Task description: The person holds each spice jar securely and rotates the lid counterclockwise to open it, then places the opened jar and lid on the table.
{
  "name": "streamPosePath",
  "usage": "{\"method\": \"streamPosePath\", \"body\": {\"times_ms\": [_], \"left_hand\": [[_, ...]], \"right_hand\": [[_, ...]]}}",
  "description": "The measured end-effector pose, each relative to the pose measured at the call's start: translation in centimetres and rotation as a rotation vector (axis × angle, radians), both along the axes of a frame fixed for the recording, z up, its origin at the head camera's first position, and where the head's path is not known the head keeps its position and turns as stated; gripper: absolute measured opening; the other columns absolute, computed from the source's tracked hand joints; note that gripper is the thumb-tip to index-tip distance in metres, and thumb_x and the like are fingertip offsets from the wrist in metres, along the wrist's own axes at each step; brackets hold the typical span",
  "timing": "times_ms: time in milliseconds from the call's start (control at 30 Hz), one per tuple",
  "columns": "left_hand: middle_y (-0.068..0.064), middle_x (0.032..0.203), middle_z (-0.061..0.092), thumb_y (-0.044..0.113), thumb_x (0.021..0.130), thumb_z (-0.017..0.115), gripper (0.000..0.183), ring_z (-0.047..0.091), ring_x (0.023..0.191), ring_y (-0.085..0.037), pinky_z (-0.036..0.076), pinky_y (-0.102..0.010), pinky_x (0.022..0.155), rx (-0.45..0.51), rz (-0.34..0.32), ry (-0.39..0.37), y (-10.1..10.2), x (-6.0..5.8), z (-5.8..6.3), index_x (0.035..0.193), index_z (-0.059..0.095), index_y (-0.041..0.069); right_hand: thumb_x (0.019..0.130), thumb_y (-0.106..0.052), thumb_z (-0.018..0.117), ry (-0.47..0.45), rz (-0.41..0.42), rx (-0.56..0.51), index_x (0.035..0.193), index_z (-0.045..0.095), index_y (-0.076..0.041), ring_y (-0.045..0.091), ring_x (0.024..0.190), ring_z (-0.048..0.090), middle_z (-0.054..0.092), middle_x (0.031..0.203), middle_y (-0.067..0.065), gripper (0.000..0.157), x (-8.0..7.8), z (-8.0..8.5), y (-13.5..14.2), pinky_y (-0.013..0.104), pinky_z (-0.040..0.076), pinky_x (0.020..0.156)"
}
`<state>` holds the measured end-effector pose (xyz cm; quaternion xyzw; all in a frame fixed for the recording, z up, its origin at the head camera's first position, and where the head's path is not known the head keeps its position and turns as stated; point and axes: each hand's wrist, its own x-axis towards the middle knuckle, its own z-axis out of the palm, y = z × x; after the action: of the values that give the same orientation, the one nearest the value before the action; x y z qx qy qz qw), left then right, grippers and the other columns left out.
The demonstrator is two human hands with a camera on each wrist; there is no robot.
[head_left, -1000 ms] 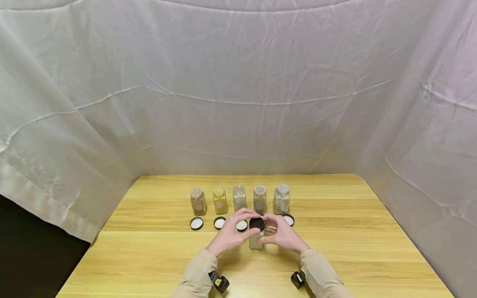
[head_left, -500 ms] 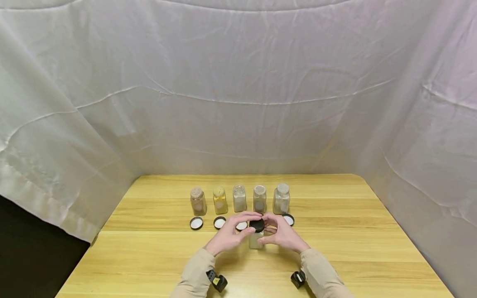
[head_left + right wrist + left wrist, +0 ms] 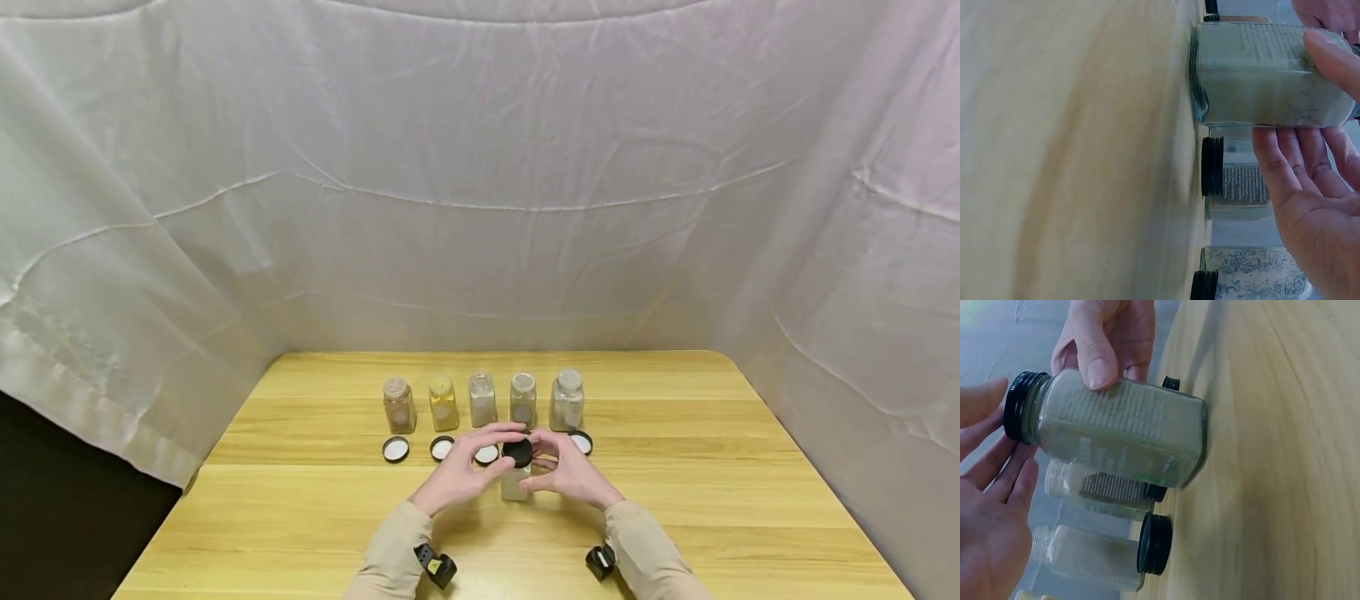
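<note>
A square glass spice jar [image 3: 513,485] of grey-green powder stands upright near the middle of the table, its black lid [image 3: 517,452] on its mouth. My right hand [image 3: 572,477] grips the jar's body, thumb on the near side and fingers behind, as the right wrist view of the jar [image 3: 1260,78] shows. Around the lid curls my left hand [image 3: 461,473], thumb at the near edge and index finger at the far edge. In the left wrist view, printed text covers one face of the jar [image 3: 1122,428], and the left fingers lie at the lid [image 3: 1019,406].
Several lidless jars line the back: one reddish-brown [image 3: 400,410], one yellow [image 3: 443,408], others pale or grey. Upturned black lids with white liners lie before them, such as the leftmost lid [image 3: 395,450]. Grey cloth [image 3: 487,250] hangs behind the wooden table [image 3: 675,483].
My left hand has shifted slightly left and toward me, its thumb and fingers moving back round the lid's edge. The right hand and the jar stay in place.
</note>
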<state>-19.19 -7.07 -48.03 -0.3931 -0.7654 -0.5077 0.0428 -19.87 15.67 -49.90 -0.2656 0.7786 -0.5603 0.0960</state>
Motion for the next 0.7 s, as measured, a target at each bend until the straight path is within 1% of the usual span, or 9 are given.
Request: {"method": "streamPosePath", "body": {"times_ms": [100, 200, 267, 333, 500, 700], "left_hand": [[-0.012, 0.145, 0.059, 0.011, 0.101, 0.059, 0.034, 0.053, 0.137, -0.033, 0.042, -0.047, 0.118, -0.016, -0.040, -0.013, -0.21, -0.02, 0.08, 0.134, 0.063, 0.005], [-0.011, 0.145, 0.060, 0.012, 0.101, 0.058, 0.033, 0.053, 0.137, -0.033, 0.042, -0.048, 0.119, -0.027, -0.046, -0.026, -0.27, -0.03, 0.13, 0.134, 0.064, 0.005], [-0.011, 0.142, 0.061, 0.013, 0.101, 0.059, 0.034, 0.055, 0.135, -0.032, 0.042, -0.047, 0.118, -0.024, -0.039, -0.029, -0.24, -0.03, 0.11, 0.133, 0.064, 0.006], [-0.011, 0.138, 0.064, 0.013, 0.100, 0.061, 0.033, 0.058, 0.131, -0.031, 0.045, -0.046, 0.116, -0.014, -0.029, -0.015, -0.18, -0.06, 0.05, 0.132, 0.065, 0.005], [-0.011, 0.129, 0.068, 0.013, 0.097, 0.067, 0.031, 0.064, 0.121, -0.029, 0.051, -0.039, 0.108, 0.011, 0.014, 0.010, 0.02, -0.08, 0.02, 0.127, 0.068, 0.007], [-0.008, 0.126, 0.068, 0.018, 0.093, 0.072, 0.033, 0.064, 0.120, -0.027, 0.052, -0.037, 0.107, 0.015, 0.068, -0.032, 0.24, 0.09, 0.13, 0.125, 0.069, 0.010]], "right_hand": [[0.077, -0.010, 0.087, 0.003, -0.002, -0.002, 0.119, 0.061, -0.002, 0.002, 0.105, 0.067, 0.066, 0.122, 0.018, 0.050, -0.03, -0.02, 0.04, 0.033, 0.057, 0.102], [0.078, -0.010, 0.086, 0.012, 0.003, -0.002, 0.120, 0.061, -0.001, 0.003, 0.105, 0.066, 0.066, 0.122, 0.018, 0.050, -0.03, -0.10, 0.08, 0.033, 0.057, 0.102], [0.078, -0.010, 0.086, 0.010, 0.006, -0.006, 0.121, 0.061, -0.001, 0.003, 0.106, 0.066, 0.065, 0.122, 0.018, 0.050, -0.02, -0.11, 0.07, 0.033, 0.057, 0.102], [0.079, -0.010, 0.085, 0.015, 0.011, -0.008, 0.121, 0.060, 0.000, 0.004, 0.106, 0.066, 0.065, 0.122, 0.019, 0.050, -0.01, -0.15, 0.06, 0.032, 0.057, 0.102], [0.078, -0.010, 0.086, 0.003, 0.002, -0.006, 0.120, 0.061, -0.001, 0.003, 0.105, 0.066, 0.066, 0.121, 0.018, 0.049, -0.04, -0.13, 0.03, 0.031, 0.057, 0.103], [0.079, -0.011, 0.086, -0.013, -0.001, -0.003, 0.120, 0.062, -0.004, 0.003, 0.106, 0.066, 0.065, 0.123, 0.016, 0.048, -0.06, -0.06, -0.01, 0.032, 0.056, 0.103]]}}
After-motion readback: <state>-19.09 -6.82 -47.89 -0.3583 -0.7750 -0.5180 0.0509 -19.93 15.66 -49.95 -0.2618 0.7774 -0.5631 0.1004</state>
